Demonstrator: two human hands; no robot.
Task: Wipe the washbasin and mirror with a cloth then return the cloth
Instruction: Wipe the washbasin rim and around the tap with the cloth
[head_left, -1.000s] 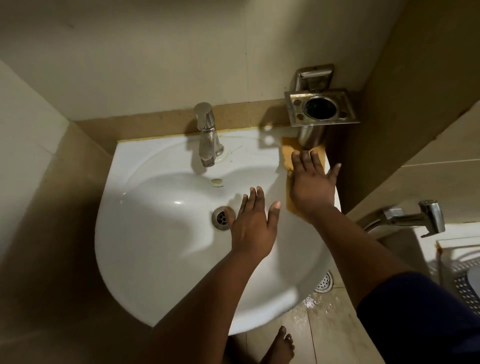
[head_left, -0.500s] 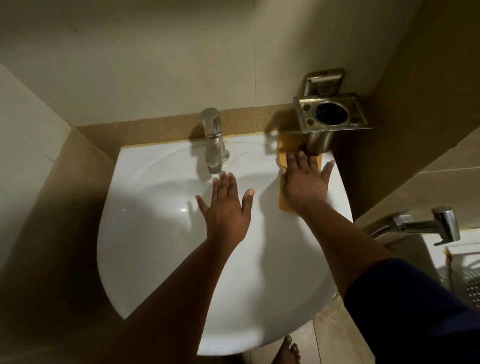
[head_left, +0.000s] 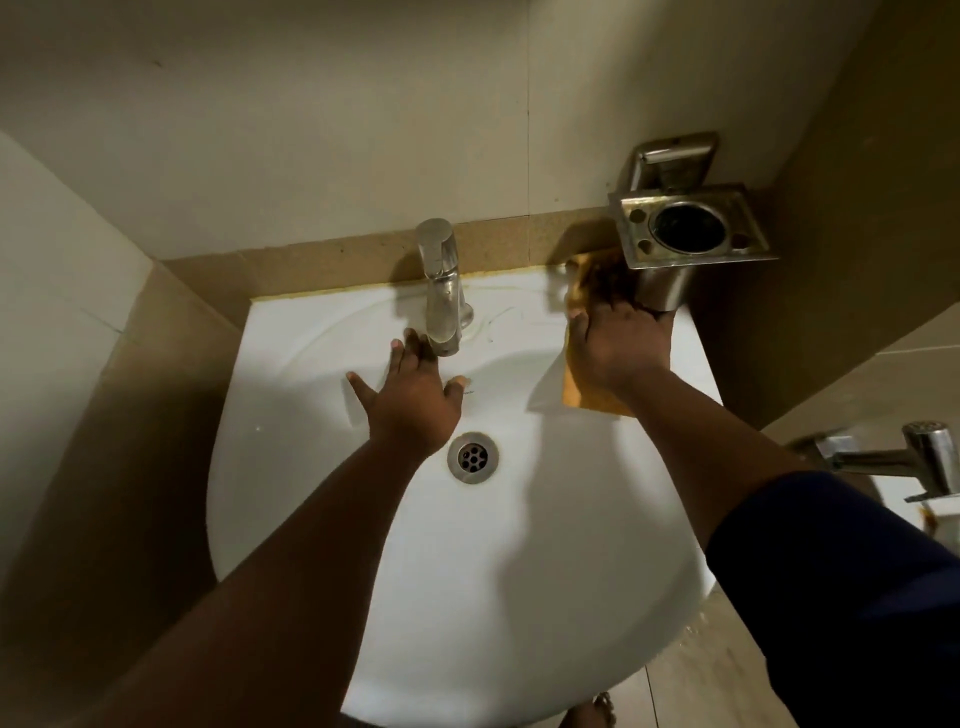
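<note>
right hand (head_left: 618, 348): flat, fingers straight, presses orange cloth (head_left: 574, 387) on far right rim of washbasin (head_left: 519, 571), under steel holder (head_left: 685, 228) | left hand (head_left: 410, 400): open, spread, in the bowl below tap (head_left: 441, 291), just beside drain (head_left: 472, 457)

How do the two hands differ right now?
The left hand has its fingers spread, reaches toward the tap and holds nothing; the right hand presses the orange cloth flat on the basin's back right rim, its fingertips hidden under the metal holder. Both are over the basin, palms down.
</note>
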